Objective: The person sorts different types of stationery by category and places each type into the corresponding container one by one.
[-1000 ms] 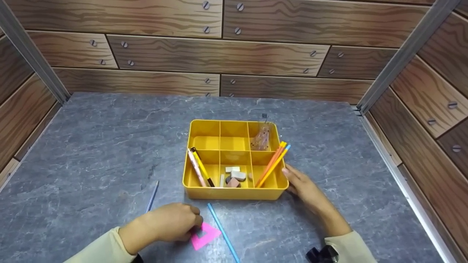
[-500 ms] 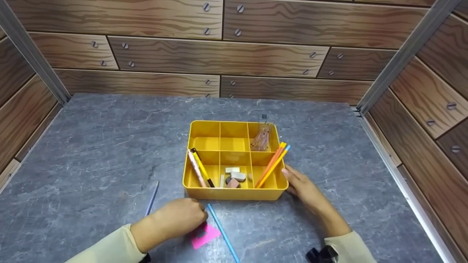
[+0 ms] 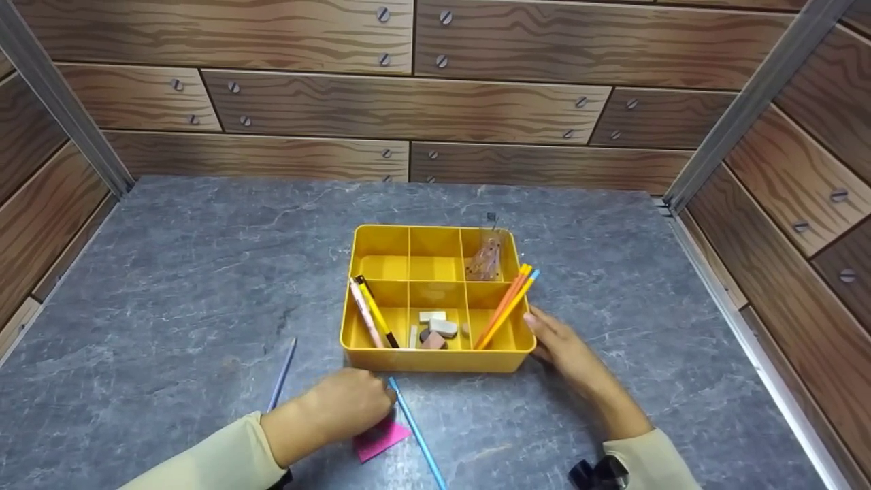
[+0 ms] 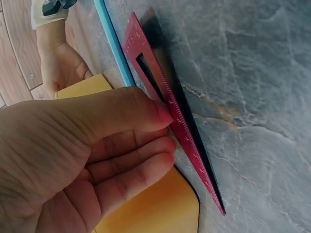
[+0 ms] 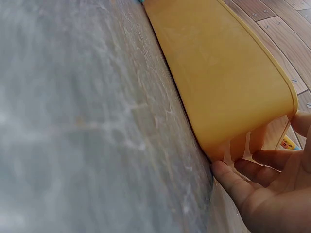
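Observation:
My left hand pinches a pink triangular set square just in front of the yellow organizer box. In the left wrist view the thumb lies on the set square, which is tilted with a dark shadow along it. Beside it on the table lies a light blue pencil. At the box's right wall, my right hand rests its fingertips on the outside, with the thumb near the rim. The right wrist view has these loosely bent fingers against the wall of the box.
A purple-blue pencil lies left of the left hand. In the box's compartments are two pens, several erasers, orange and yellow pencils and a clear bag. Wood-patterned walls surround the table.
My left hand has shifted slightly right over the set square, covering more of it, and the set square has tilted. The right hand has stayed at the box.

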Motion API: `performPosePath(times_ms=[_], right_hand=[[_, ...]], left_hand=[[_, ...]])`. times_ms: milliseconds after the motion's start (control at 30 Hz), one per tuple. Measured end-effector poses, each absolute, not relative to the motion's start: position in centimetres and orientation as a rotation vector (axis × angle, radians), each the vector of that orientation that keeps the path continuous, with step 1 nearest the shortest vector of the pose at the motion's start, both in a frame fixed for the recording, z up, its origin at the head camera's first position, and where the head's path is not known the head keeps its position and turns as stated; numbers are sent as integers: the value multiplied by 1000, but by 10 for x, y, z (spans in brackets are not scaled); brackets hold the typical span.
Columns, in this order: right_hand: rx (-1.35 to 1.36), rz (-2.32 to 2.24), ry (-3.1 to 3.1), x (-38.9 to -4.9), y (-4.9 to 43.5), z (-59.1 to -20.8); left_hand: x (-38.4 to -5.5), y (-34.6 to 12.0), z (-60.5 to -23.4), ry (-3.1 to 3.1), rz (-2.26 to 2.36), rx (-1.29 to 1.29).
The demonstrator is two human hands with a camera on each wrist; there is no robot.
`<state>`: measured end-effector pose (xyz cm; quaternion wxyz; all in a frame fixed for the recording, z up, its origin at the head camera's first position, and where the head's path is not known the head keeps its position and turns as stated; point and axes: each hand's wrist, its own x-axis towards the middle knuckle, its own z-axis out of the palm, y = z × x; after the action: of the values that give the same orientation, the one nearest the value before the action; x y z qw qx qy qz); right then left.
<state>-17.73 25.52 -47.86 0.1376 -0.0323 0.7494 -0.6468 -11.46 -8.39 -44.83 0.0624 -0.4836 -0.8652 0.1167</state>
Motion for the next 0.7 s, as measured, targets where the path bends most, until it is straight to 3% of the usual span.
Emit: performPosePath(times_ms=[333,700], right_hand=[[-88,-1847,2177,-178,256,-479],[-99,-1856,2171,-179,256,-479]], left_hand=[[-118,-83,-444,-2631,371,-1592],[-128,-77,-407,-2621,51,-1607]])
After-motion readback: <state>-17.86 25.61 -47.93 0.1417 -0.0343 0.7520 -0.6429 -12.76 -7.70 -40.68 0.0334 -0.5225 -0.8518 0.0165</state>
